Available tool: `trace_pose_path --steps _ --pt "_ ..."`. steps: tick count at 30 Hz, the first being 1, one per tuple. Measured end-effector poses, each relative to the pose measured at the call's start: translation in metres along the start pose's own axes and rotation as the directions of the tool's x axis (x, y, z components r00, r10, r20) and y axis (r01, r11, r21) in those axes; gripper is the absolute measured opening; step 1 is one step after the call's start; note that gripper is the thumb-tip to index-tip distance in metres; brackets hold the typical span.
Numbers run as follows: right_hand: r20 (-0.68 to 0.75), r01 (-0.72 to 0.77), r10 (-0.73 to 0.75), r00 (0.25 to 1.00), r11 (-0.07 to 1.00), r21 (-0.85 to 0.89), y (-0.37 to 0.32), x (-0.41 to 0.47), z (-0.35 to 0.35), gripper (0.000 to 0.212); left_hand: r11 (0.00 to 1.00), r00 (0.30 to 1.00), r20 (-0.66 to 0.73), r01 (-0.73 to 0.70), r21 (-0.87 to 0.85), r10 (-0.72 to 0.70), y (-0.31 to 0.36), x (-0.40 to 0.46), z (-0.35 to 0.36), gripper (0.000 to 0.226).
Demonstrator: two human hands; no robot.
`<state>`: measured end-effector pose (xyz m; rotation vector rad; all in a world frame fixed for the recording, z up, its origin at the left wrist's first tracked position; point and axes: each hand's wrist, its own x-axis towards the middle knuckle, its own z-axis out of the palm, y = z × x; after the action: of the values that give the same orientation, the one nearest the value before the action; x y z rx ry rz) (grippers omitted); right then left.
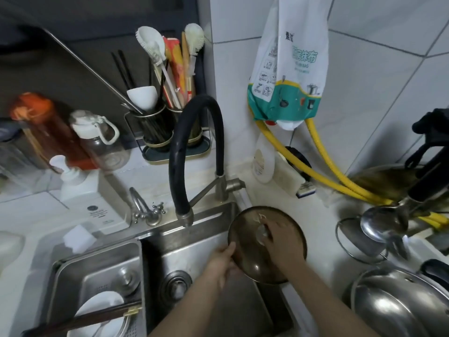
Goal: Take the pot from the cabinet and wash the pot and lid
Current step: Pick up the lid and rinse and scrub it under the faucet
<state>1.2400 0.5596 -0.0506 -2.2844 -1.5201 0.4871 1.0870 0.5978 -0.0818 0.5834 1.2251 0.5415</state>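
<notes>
1. The lid [264, 251] is being gripped at its left rim by the left hand [222, 261], fingers curled under the edge and thumb on top.
2. The right hand [283, 242] is being pressed on the lid's top beside the knob [263, 235], fingers bent over it; whether the knob is being pinched cannot be told.
3. The lid is being held tilted over the right side of the sink [218, 215], just right of the faucet spout [185, 218].
4. A slip is being risked: wet glass could be dropped against the steel basin.
5. The pot [398, 305] is being left on the counter at the right.
</notes>
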Motion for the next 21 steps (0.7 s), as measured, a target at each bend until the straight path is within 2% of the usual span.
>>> trace_pose_path --steps 3,6,9,14,17,21 --pt "0.047 -0.009 0.001 0.999 0.984 0.176 -0.025 -0.005 0.007 0.040 0.986 1.000 -0.013 -0.010 -0.167 0.007 0.009 -0.008 -0.026 0.014" --pt "0.045 0.033 -0.047 0.998 0.962 0.270 -0.047 -0.007 0.011 0.036 0.956 0.998 -0.030 -0.057 -0.287 0.050 0.017 -0.019 -0.052 0.022" --pt "0.066 0.063 -0.088 0.994 0.948 0.313 -0.066 -0.010 0.010 0.039 0.918 0.993 -0.004 -0.110 -0.382 0.117 0.026 -0.037 -0.070 0.006" --pt "0.117 0.076 -0.134 0.984 0.910 0.408 -0.082 -0.011 0.013 0.039 0.922 0.973 -0.061 -0.230 -0.313 0.222 0.037 -0.056 -0.091 0.007" --pt "0.050 0.054 -0.087 0.995 0.889 0.455 -0.086 0.005 -0.001 0.031 0.912 0.958 -0.067 -0.287 -0.295 0.280 0.042 -0.060 -0.100 0.011" --pt "-0.027 0.017 -0.005 1.000 0.883 0.469 -0.081 0.043 -0.010 0.041 0.906 0.948 -0.045 -0.315 -0.282 0.316 0.042 -0.067 -0.105 0.019"
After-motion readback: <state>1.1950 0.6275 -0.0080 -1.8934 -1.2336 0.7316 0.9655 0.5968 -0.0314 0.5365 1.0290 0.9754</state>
